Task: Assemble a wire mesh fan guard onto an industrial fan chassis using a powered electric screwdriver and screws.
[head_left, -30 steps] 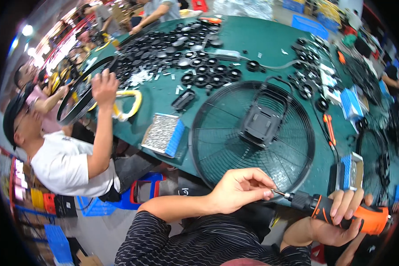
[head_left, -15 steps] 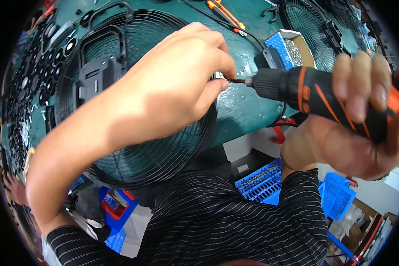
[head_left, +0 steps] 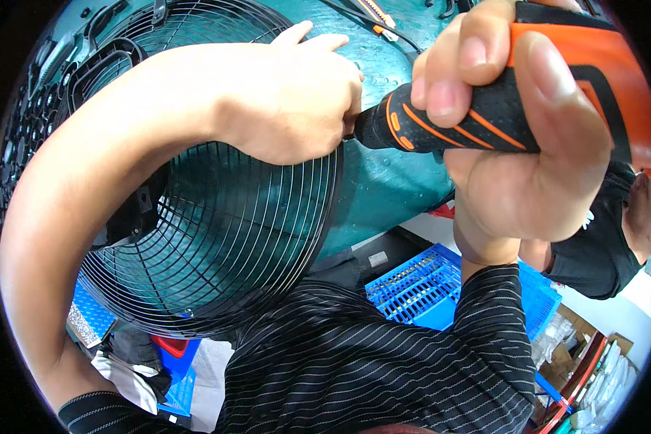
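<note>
The drill [head_left: 495,116] is gripped by the right hand [head_left: 524,188] near the fan cage [head_left: 253,239] on the table [head_left: 383,195], and the left hand [head_left: 289,108], whose hold cannot be told, could be poked by a slip.

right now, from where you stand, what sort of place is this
Probably a factory assembly workshop: a large round wire grille rests on a green bench, the right hand holds a black-and-orange power driver, and blue plastic crates stand nearby.

A brightly lit, glossy green worktable [head_left: 387,199] stands over a pale floor [head_left: 211,377].
</note>
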The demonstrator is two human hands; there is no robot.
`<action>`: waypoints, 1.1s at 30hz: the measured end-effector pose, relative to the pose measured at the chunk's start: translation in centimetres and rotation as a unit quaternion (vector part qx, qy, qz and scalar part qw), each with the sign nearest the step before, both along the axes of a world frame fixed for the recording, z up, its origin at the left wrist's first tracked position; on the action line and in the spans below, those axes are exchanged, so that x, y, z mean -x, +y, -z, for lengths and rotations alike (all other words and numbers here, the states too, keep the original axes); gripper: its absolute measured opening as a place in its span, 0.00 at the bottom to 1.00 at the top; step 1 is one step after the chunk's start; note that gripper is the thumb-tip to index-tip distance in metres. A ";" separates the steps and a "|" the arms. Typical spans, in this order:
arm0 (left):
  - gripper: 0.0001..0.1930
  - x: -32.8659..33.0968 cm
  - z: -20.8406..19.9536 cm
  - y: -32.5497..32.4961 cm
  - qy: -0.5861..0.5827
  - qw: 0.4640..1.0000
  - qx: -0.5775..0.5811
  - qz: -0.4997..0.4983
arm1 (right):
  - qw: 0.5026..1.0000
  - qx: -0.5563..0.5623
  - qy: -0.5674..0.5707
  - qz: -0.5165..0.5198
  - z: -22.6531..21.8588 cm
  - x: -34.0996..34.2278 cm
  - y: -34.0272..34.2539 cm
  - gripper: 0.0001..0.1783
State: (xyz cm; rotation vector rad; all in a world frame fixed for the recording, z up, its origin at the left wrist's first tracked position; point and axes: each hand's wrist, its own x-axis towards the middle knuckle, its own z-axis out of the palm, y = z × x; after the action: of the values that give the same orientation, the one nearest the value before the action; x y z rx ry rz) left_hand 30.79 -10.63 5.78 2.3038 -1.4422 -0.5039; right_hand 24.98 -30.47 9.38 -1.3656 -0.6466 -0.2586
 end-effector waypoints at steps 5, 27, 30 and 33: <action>0.16 0.0 0.6 0.7 0.022 1.000 0.014 -0.014 | 1.000 0.019 0.001 0.017 0.8 0.1 0.2 0.21; 0.14 -1.6 -1.2 0.2 0.049 0.993 -0.105 0.028 | 0.983 0.159 -0.058 0.071 0.5 -1.1 3.2 0.11; 0.13 -1.6 -1.1 0.2 0.046 0.991 -0.116 0.049 | 0.981 0.165 -0.064 0.075 0.4 -1.0 3.8 0.11; 0.11 -1.6 -0.7 0.4 0.064 0.992 -0.102 0.037 | 0.990 0.126 -0.041 0.038 0.1 -0.2 5.3 0.15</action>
State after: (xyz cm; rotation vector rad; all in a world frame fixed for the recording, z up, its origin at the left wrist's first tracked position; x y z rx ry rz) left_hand 32.41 -10.26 6.52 2.3274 -1.4786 -0.8407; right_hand 25.14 -25.19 9.32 -1.6321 -0.7137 -0.3031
